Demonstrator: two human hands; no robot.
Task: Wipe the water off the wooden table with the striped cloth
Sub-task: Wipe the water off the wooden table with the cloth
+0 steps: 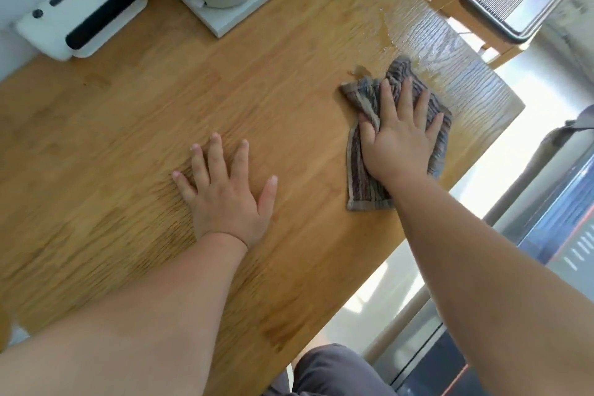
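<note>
Somewhere in the middle of the job, judging by the table. Right of centre in the frame: right hand pressed palm-down on the striped cloth, fingers straight and slightly spread, thumb against a raised fold at the cloth's left side. Cloth rumpled rather than smooth, lying on the wooden table close to its right-hand edge, upper corner touching the near fringe of the water.

Beyond that, toward the upper right of the frame: a broad glossy wet sheet reaching to the table's far corner, plus a small separate puddle just left of the cloth's top corner. Not yet wiped, by the shine.

Centre and lower left of the frame: matte grain, apparently dry (whether wiped or never wet, impossible to say). Left hand near centre, flat on bare wood with fingers fanned, holding nothing, probably bracing.

Left to do, as a judgement: pushing the cloth up and right through the shiny patch, likely in several passes, then catching the stray puddle.
</note>
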